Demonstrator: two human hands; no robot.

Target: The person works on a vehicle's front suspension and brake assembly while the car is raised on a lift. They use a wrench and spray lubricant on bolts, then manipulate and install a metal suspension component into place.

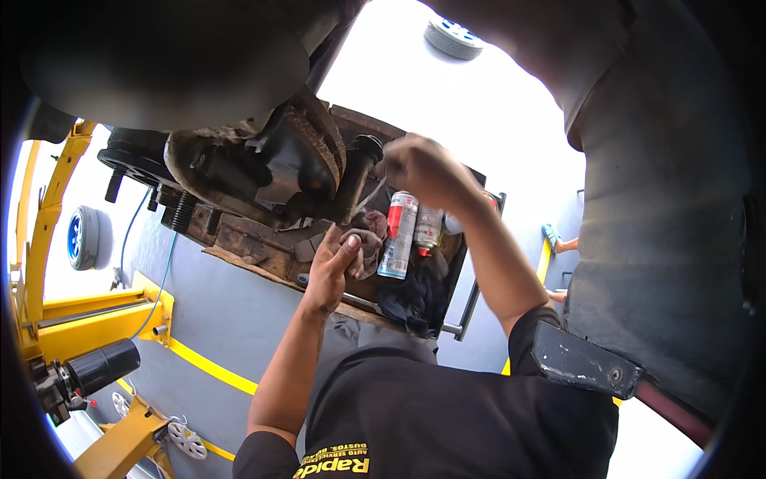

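My left hand point(329, 271) is closed on a grey, stained rag point(369, 243), its thumb and index finger pointing up toward the lower end of a dark cylindrical part point(355, 180). My right hand point(427, 172) is smeared by motion beside the upper end of that part, so I cannot make out its fingers or anything in them. Between the hands runs a thin pale strip point(369, 197). Just right of the rag stand a white-and-red spray can point(398, 235) and a second, shorter can point(428, 230). A rusty, dirty metal vehicle part point(311, 152) rises on the left.
A dark cloth point(415, 299) lies below the cans on a worn cart point(239, 243) with a metal side rail point(471, 307). Wheel studs point(183, 214) jut out at left. Yellow lift equipment point(104, 311) stands far left, and a dark body panel point(654, 239) hangs close at right.
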